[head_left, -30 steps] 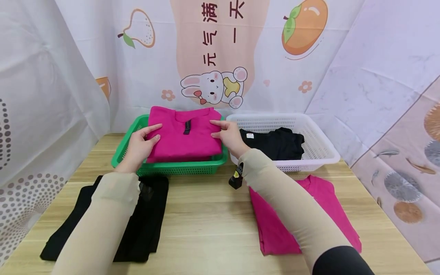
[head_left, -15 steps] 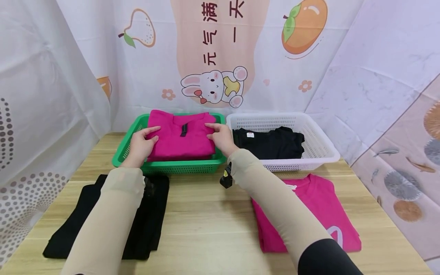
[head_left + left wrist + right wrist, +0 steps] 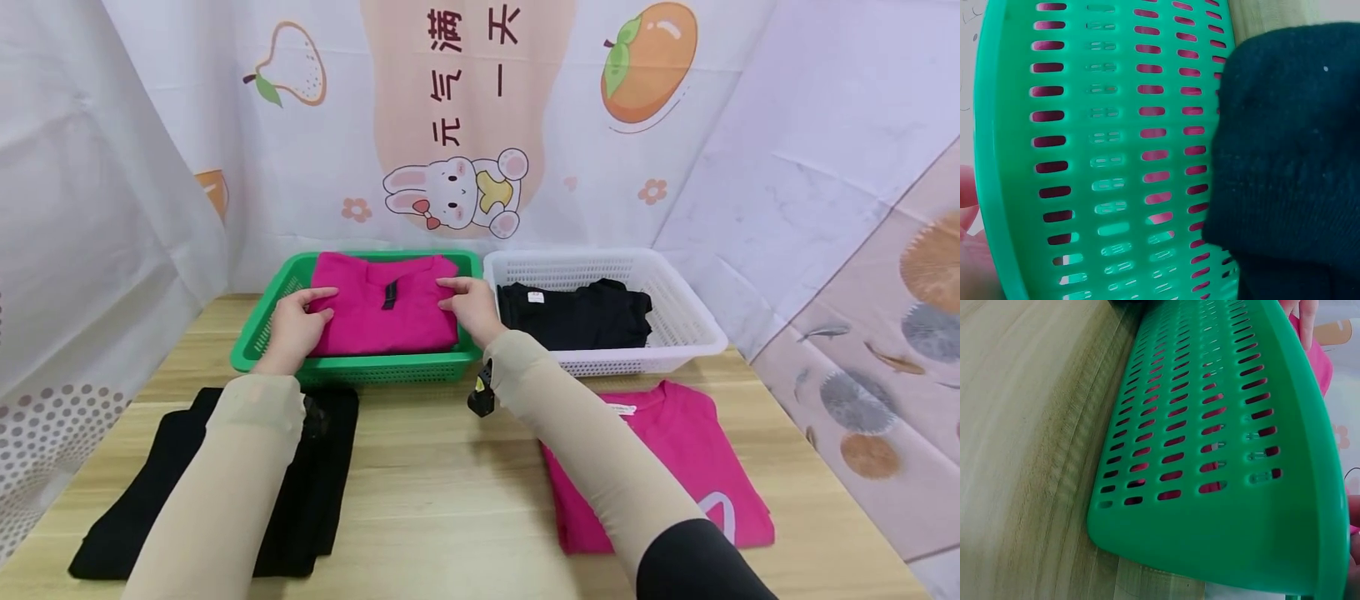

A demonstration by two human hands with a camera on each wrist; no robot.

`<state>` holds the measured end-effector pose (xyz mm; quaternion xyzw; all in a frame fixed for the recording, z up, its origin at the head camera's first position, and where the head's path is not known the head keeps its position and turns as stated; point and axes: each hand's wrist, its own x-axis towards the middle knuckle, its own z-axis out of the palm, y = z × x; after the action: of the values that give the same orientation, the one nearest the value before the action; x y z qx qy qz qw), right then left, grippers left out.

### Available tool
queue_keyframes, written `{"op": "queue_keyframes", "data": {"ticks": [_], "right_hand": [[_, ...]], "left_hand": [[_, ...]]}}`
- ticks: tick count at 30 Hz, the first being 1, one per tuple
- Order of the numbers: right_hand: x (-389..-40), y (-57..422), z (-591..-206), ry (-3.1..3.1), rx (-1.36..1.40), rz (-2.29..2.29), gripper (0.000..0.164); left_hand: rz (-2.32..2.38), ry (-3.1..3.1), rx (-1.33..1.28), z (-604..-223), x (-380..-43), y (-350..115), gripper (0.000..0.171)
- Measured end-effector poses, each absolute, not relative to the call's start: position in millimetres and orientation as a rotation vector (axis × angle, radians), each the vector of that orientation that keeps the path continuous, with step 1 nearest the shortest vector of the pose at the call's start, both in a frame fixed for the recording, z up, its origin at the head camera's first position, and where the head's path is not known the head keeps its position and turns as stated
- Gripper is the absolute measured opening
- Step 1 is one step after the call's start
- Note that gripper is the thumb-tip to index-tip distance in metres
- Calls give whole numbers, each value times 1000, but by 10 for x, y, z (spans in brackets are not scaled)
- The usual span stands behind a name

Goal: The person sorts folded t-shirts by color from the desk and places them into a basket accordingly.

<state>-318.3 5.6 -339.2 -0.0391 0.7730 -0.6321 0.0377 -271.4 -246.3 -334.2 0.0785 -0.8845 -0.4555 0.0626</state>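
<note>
A folded pink T-shirt (image 3: pixel 375 321) with a black neck label lies in the green basket (image 3: pixel 390 365), neckline toward the back. My left hand (image 3: pixel 294 327) rests at its left side, thumb and index finger extended and apart on the cloth. On the opposite side my right hand (image 3: pixel 474 312) touches the shirt with index finger and thumb spread likewise. The left wrist view is mostly the basket's slotted wall (image 3: pixel 1125 125), with pink showing through. In the right wrist view, the basket's outer side (image 3: pixel 1241 531) hides most of the cloth.
To the right stands a white basket (image 3: pixel 708 337) holding a black folded garment (image 3: pixel 577 317). Another folded pink T-shirt (image 3: pixel 675 450) lies on the wooden table (image 3: pixel 442 500), partly under my right forearm. Black folded clothing (image 3: pixel 322 475) lies at the left. A printed curtain hangs behind.
The pink T-shirt has come down into the green basket and shifted slightly left, both hands moving with it. The head view has turned a little to the right.
</note>
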Motion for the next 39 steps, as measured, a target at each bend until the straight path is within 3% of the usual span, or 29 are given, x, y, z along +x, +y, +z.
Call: {"op": "queue_keyframes", "data": {"ticks": [14,25,39], "right_hand": [[-3175,11,-3392,2426,-92,-1910,36],[-3204,80,-3405,2747,-96,-1616,38],[-2916,292,-3306,2624,-359,-1734,25]], "left_hand": [[-1390,-2663,258,-3312,-2705,-2511,45],[-1321,-2624,317,-3287,-2672,-2606,44],[-1420,-2586,221,-3280,-2488,-2523,45]]}}
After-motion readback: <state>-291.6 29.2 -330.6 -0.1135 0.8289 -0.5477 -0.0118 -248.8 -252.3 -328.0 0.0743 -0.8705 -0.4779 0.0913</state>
